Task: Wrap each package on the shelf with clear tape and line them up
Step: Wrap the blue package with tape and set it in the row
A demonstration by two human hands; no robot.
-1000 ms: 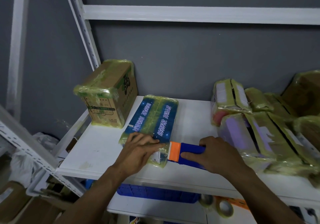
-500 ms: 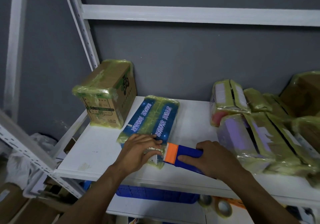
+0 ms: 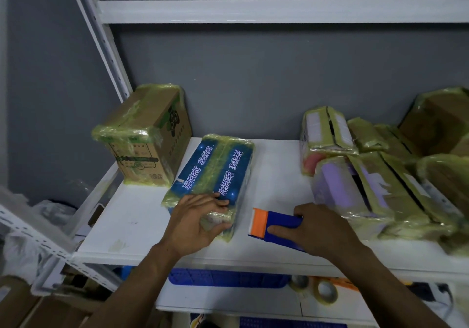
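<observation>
A flat blue package [image 3: 215,173] wrapped in clear yellowish tape lies on the white shelf [image 3: 137,221]. My left hand [image 3: 198,222] grips its near end, fingers on top and thumb on the front face. My right hand [image 3: 319,228] holds a blue tape dispenser [image 3: 276,222] with an orange cutter end. The cutter points at the package, a small gap away. A taped brown carton [image 3: 147,137] stands upright at the shelf's left rear, beside the blue package.
A pile of several taped packages [image 3: 375,178] fills the shelf's right side. Below, a lower shelf holds a blue basket [image 3: 228,278] and tape rolls [image 3: 326,291]. A white upright post [image 3: 101,41] rises at the left. Boxes and bags sit on the floor at left.
My right hand has pulled the dispenser rightward, away from the package's near end, opening a gap. My left hand has wrapped its thumb around the package's front. The view has shifted slightly.
</observation>
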